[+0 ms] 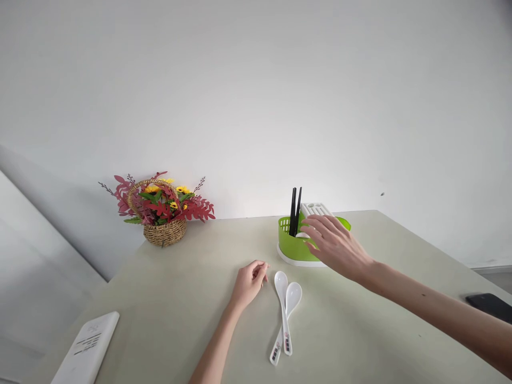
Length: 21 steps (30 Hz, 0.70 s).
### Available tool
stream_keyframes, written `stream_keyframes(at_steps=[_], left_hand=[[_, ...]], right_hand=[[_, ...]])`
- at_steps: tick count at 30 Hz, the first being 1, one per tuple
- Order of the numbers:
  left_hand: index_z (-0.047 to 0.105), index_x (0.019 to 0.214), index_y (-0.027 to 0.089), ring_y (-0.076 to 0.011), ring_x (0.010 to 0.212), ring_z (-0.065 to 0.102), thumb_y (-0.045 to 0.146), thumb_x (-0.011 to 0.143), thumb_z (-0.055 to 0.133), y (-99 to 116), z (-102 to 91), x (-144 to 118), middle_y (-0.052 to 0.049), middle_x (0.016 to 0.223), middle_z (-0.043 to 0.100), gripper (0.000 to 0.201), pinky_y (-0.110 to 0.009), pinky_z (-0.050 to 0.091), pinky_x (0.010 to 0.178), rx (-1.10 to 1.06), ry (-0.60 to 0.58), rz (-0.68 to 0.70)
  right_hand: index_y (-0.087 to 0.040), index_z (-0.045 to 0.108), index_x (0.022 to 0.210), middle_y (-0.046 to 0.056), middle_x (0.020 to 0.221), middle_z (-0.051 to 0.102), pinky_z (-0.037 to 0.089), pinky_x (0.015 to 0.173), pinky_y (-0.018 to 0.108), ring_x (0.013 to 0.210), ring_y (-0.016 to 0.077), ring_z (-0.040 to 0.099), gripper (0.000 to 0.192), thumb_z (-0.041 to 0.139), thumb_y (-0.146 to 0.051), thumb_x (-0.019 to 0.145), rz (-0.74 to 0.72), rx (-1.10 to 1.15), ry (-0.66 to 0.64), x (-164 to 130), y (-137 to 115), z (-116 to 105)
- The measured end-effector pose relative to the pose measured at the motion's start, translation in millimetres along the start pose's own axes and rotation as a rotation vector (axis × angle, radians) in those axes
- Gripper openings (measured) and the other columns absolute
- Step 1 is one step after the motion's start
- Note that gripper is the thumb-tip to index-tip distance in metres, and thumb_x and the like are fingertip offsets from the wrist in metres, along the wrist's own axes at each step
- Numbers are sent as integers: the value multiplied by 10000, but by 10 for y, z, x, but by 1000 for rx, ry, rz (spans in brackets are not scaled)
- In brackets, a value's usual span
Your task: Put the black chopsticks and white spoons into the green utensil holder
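Note:
My right hand (335,246) is held over the front of a green utensil caddy (294,248), palm down with the fingers stretched out, and hides part of it. Black chopsticks (295,210) stand upright in the caddy's left compartment. Beside them a small white piece (303,234) shows, mostly hidden by my fingers. A white slotted holder (316,209) rises at the caddy's back. My left hand (250,281) rests on the table with curled fingers and nothing visible in them. Just right of it lie two white spoons with crossed handles, one spoon (281,285) over the other spoon (295,295).
A wicker basket (165,233) of red and yellow artificial flowers (160,200) stands at the table's back left. A white flat device (88,346) lies at the front left, a black phone (490,306) at the right edge. Behind the table (192,298) rises a plain wall.

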<state>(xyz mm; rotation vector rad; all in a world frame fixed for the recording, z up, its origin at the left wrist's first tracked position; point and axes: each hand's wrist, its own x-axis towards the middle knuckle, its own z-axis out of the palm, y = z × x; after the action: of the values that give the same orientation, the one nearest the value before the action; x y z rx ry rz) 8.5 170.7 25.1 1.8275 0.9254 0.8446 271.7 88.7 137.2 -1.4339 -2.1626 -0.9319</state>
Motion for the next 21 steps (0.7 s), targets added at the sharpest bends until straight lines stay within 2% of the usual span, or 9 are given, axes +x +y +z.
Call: stream_keyframes(at_steps=[4,7,10,14,17,21], left_hand=[[698,926,197,-151,574,565,621,942,513,2,1,-3,-16,686,662,463,-245,432,564,2,-1,0],[708,939,197,-153,574,565,620,946,503,9,-3,-9,-18,687,666,470,-245,432,564,23,-1,13],[713,974,207,-157,581,566,598,955,498,28,-4,-27,-7,666,657,447,-246,422,570,87,-3,33],[704,1043,233,-164,582,561,563,954,515,69,41,-66,7,678,653,391,-259,402,577,199,-24,74],[708,1017,256,-175,581,562,542,936,546,91,126,-90,11,669,648,339,-273,377,586,302,-10,107],[708,886,267,-181,571,548,519,912,589,92,227,-107,16,610,608,280,-279,307,574,411,14,126]], right_hand=[[-213,650,1158,109,1229,702,498,978,419,1200,266,614,287,472,-93,968,-102,175,31,-109,-164,-84],[-237,656,1105,80,1146,723,522,818,368,988,228,685,269,451,-117,980,-98,279,-105,-228,-324,-88],[-253,630,1161,65,1140,719,506,723,351,875,220,704,237,463,-216,997,46,386,-368,-342,-468,-36],[-268,590,1220,57,1171,714,490,774,370,857,217,710,269,493,-330,977,369,647,-641,-451,-585,110],[-254,590,1230,62,1105,742,479,768,366,859,226,712,303,487,-373,971,527,768,-732,-496,-644,252],[-227,631,1088,46,918,768,470,694,318,802,217,718,235,466,-351,977,592,840,-771,-517,-739,408]])
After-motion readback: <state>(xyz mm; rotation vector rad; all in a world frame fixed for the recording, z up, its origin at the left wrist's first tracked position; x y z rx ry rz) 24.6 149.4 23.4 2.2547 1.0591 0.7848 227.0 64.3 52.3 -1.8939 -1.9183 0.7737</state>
